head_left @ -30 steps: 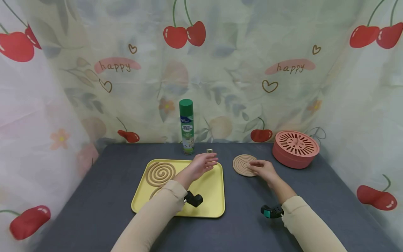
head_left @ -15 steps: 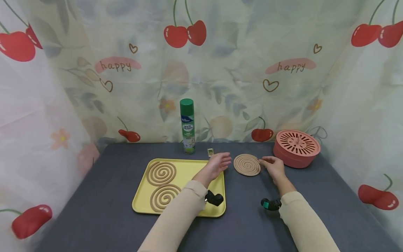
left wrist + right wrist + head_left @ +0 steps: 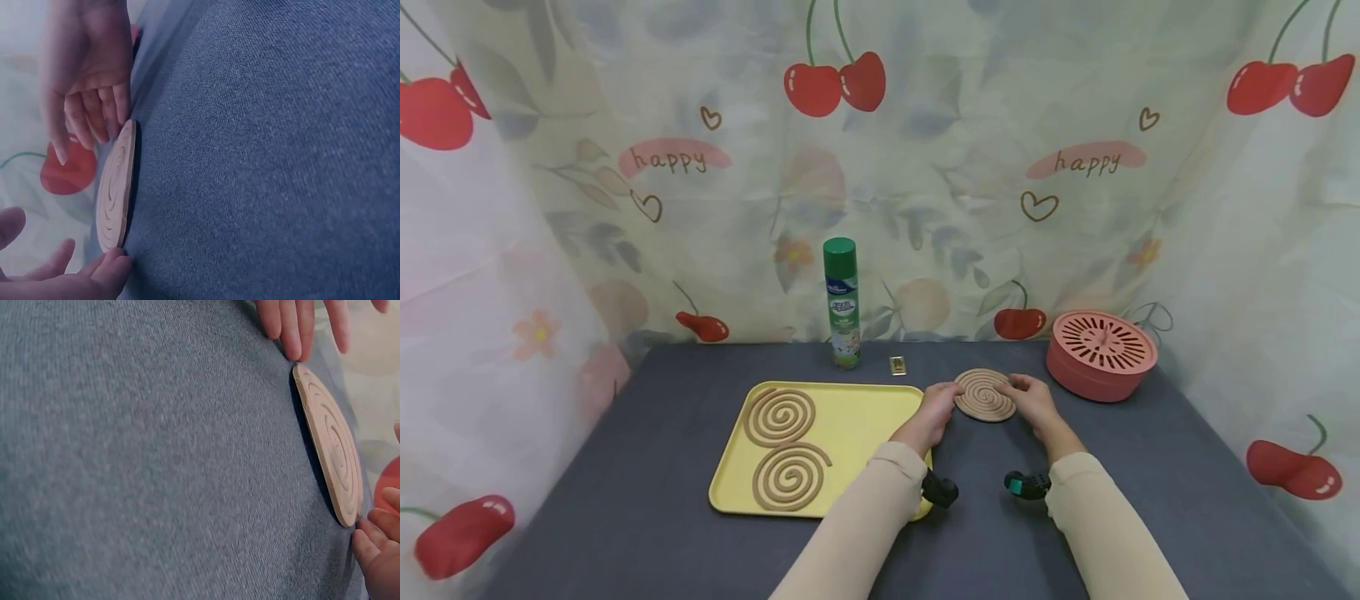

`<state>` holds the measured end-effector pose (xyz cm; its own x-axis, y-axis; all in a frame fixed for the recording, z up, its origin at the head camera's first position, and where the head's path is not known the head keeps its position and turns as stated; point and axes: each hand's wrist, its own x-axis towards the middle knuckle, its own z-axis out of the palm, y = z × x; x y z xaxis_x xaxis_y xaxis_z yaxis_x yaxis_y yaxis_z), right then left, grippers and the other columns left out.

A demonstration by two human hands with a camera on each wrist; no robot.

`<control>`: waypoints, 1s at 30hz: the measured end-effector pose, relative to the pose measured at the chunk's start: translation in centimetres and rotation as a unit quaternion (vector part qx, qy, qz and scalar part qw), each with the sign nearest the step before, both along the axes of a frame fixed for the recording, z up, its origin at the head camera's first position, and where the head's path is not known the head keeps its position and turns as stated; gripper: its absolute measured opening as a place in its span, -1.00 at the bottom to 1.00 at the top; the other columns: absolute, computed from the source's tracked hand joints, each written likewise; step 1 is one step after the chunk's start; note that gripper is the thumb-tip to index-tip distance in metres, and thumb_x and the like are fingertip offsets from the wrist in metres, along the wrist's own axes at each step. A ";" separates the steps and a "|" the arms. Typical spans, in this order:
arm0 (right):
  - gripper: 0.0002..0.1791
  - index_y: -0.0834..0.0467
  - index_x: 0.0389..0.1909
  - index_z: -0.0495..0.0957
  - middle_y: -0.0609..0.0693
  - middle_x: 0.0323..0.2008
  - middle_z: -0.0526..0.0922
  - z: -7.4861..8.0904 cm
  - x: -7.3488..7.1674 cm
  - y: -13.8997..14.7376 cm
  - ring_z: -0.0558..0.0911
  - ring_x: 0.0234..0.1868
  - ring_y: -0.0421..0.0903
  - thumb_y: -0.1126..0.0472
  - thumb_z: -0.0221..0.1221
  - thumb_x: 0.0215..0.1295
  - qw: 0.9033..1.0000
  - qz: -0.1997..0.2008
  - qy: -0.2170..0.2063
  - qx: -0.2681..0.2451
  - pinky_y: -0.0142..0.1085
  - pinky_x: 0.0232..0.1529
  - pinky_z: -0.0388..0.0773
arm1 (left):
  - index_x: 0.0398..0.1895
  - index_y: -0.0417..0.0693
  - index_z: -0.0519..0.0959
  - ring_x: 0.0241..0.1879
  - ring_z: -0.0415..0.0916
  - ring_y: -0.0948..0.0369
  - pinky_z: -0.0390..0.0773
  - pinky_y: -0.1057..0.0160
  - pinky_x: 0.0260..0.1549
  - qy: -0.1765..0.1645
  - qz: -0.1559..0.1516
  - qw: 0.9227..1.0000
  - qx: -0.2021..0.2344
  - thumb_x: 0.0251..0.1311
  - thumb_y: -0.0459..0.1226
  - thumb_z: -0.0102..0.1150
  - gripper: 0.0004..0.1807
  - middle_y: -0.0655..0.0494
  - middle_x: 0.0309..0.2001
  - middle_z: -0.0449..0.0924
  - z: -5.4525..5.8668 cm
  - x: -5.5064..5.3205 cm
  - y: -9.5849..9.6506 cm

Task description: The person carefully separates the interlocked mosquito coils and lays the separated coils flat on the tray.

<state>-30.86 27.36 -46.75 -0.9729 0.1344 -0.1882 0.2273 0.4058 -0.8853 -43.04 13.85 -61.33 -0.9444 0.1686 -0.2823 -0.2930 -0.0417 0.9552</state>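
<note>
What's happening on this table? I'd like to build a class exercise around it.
A person's left hand and right hand are at opposite edges of a tightly wound tan coil, which lies on the dark tabletop. To its left, a yellow tray holds two looser coils. A green spray can stands behind the tray, and a pink slotted container sits beyond the right hand.

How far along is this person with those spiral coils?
Looks done: two loose beige flat spiral coils lie on the yellow rectangular tray.
In hand: the left hand and right hand have their fingers at opposite edges of a tightly wound beige spiral disc, to the tray's right.
Left, probably: bringing that disc to the tray, since it lies off it.
</note>
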 end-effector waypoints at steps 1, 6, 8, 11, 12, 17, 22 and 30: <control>-0.27 0.35 0.35 0.10 0.35 0.33 0.15 0.0 0.0 -0.1 0.15 0.36 0.21 0.01 0.05 0.33 1.000 0.002 0.000 -0.001 0.06 0.34 0.16 | 0.11 -0.14 0.49 0.20 0.35 0.05 0.36 0.04 0.19 0.010 0.004 1.000 -0.010 0.14 -0.16 0.06 -0.54 -0.02 0.16 0.46 0.8 0.6 -0.1; -0.29 0.36 0.35 0.10 0.35 0.34 0.15 0.1 0.2 -0.4 0.15 0.37 0.21 0.05 0.06 0.33 1.000 -0.004 -0.001 -0.009 0.05 0.35 0.15 | 0.09 -0.22 0.48 0.24 0.31 0.01 0.36 0.08 0.20 0.028 0.007 0.999 -0.043 0.16 -0.22 0.05 -0.57 -0.10 0.16 0.45 9.1 7.2 -1.9; -0.30 0.38 0.35 0.11 0.35 0.33 0.16 0.1 0.2 -0.6 0.17 0.36 0.21 0.07 0.05 0.33 1.000 -0.006 0.002 -0.014 0.05 0.34 0.16 | 0.10 -0.30 0.46 0.27 0.27 -0.04 0.31 0.05 0.25 0.025 0.012 0.999 -0.043 0.18 -0.28 0.03 -0.57 -0.16 0.17 0.42 12.2 9.7 -2.5; -0.34 0.38 0.32 0.15 0.34 0.31 0.20 0.1 0.3 -0.7 0.21 0.34 0.20 0.10 0.06 0.33 1.000 -0.014 0.006 -0.019 0.04 0.33 0.19 | 0.14 -0.41 0.39 0.31 0.19 -0.11 0.21 0.02 0.31 0.019 0.022 0.999 -0.041 0.22 -0.34 -0.07 -0.56 -0.27 0.22 0.35 14.9 11.9 -2.8; -0.36 0.38 0.31 0.17 0.34 0.30 0.22 0.1 0.3 -0.7 0.22 0.33 0.20 0.11 0.05 0.33 1.000 -0.018 0.007 -0.018 0.03 0.33 0.20 | 0.13 -0.43 0.39 0.31 0.18 -0.11 0.20 0.02 0.32 0.019 0.028 0.999 -0.040 0.22 -0.36 -0.08 -0.57 -0.28 0.22 0.34 15.1 12.2 -2.8; -0.48 0.38 0.23 0.30 0.33 0.25 0.30 -0.1 0.4 -0.5 0.31 0.25 0.18 0.18 0.03 0.33 0.999 -0.052 0.002 -0.003 0.00 0.24 0.32 | 0.08 -0.40 0.44 0.27 0.25 -0.06 0.24 0.08 0.30 0.010 0.064 0.997 -0.039 0.21 -0.41 -0.09 -0.62 -0.25 0.17 0.40 15.3 12.5 -2.8; -0.56 0.39 0.16 0.38 0.34 0.21 0.35 -0.1 0.7 -0.5 0.34 0.22 0.17 0.24 0.01 0.34 0.998 -0.062 -0.006 0.007 -0.02 0.19 0.36 | 0.03 -0.35 0.47 -0.08 0.47 0.09 0.51 0.24 -0.13 -0.003 0.073 0.997 -0.012 0.10 -0.51 -0.04 -0.63 -0.20 0.04 0.48 15.6 12.8 -2.9; -0.58 0.41 0.14 0.40 0.36 0.20 0.34 0.1 1.4 -0.4 0.31 0.24 0.20 0.26 0.02 0.33 0.998 -0.057 -0.007 0.003 0.00 0.21 0.35 | 0.01 -0.34 0.40 -0.28 0.47 0.16 0.51 0.32 -0.52 0.049 0.081 0.995 0.000 -0.12 -0.60 0.01 -0.52 -0.09 -0.12 0.48 8.4 8.2 -0.6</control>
